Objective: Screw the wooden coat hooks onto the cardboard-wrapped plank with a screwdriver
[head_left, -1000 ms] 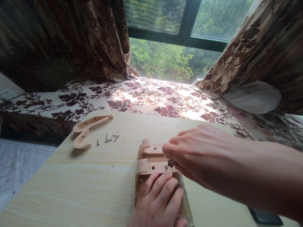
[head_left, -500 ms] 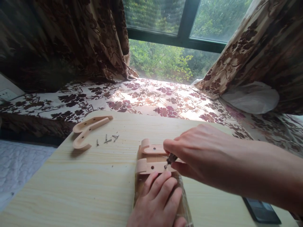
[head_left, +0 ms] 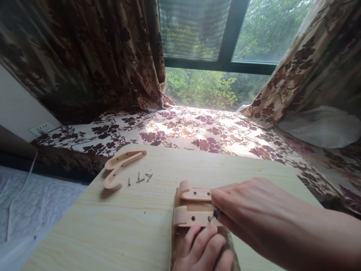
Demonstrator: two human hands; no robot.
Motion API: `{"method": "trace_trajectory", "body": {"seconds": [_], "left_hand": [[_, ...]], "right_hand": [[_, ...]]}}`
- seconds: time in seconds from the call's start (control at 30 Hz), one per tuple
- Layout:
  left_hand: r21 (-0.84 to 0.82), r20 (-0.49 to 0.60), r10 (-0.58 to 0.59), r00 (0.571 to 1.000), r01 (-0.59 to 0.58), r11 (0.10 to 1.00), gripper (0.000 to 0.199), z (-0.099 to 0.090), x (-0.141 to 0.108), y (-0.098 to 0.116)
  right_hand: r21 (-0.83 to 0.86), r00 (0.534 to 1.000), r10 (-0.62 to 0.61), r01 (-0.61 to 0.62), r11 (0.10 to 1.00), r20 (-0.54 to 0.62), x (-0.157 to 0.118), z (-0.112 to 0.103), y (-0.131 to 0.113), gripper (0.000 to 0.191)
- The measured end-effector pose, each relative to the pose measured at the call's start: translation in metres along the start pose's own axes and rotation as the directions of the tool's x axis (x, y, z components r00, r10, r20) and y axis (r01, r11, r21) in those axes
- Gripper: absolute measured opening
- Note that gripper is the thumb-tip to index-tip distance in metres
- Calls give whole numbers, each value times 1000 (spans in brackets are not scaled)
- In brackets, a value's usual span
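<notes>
Change: the right hand (head_left: 249, 205) is shifting enough to expose the second screw head (head_left: 208, 194) on the far hook (head_left: 201, 195); both of its visible fixings are now showing.
Driver: its tip is meeting the right-hand fixing in the near hook (head_left: 200, 219); the seating depth is not showing. A dark hole (head_left: 193, 218) is lying at 9 o'clock from it.
Right fingers: pinching the driver (head_left: 216, 213), partly hidden, at 3 o'clock from the near hook.
Left fingers: spreading slightly; the left hand (head_left: 207, 250) is resting on the board (head_left: 177, 241) at 6 o'clock, fingertips beside the near hook.
Hooks: two are lying on the board; two loose hooks (head_left: 112, 183) are lying at 10 o'clock on the worktop (head_left: 126, 229).
Loose screws (head_left: 140, 180): about five are lying at 10 o'clock, some overlapping.
Count: one driver, one board, two hands.
</notes>
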State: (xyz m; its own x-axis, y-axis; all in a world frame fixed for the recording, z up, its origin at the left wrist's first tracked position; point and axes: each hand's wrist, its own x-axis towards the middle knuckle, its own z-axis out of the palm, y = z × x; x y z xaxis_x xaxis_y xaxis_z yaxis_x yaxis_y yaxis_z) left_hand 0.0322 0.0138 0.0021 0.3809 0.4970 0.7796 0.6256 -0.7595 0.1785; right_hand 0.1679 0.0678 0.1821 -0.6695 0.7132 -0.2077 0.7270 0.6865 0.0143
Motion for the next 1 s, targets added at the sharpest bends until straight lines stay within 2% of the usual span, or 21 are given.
{"method": "trace_trajectory", "body": {"seconds": [0.1,0.2,0.27,0.4,0.53,0.67,0.73,0.83,0.9,1.0], "left_hand": [[4,-18,18,1000,-18,1000,23,0,0,-1],[11,-58,16,998,-16,1000,24,1,-1,-1],[19,-64,9,998,-8,1000,21,3,-2,-1],[16,-64,17,998,-16,1000,22,4,-2,0],[0,-68,40,997,-40,999,24,1,1,-2],[-4,-54,45,998,-45,999,24,-1,1,-4],[-4,-44,44,998,-44,999,22,-2,0,-3],[-6,-31,28,999,-28,1000,21,-2,0,-2],[-11,-41,18,999,-18,1000,23,-2,-1,-1],[-20,-45,17,999,-18,1000,25,-1,0,-2]], "right_hand": [[-3,1000,-1,1,1000,-5,0,3,3,14],[12,998,-20,20,1000,-59,-3,0,2,14],[35,996,-26,29,999,-90,-4,-4,0,18],[54,998,-29,32,998,-58,-2,-10,-6,28],[-30,999,34,-33,999,17,5,-5,-6,26],[-60,994,103,-106,993,-44,4,9,0,21],[-50,994,93,-96,994,-58,1,13,3,17],[-12,997,17,-18,1000,-72,-1,9,2,19],[18,999,-29,30,999,-43,0,3,-2,19],[11,1000,-20,20,1000,12,3,-8,-8,18]]}}
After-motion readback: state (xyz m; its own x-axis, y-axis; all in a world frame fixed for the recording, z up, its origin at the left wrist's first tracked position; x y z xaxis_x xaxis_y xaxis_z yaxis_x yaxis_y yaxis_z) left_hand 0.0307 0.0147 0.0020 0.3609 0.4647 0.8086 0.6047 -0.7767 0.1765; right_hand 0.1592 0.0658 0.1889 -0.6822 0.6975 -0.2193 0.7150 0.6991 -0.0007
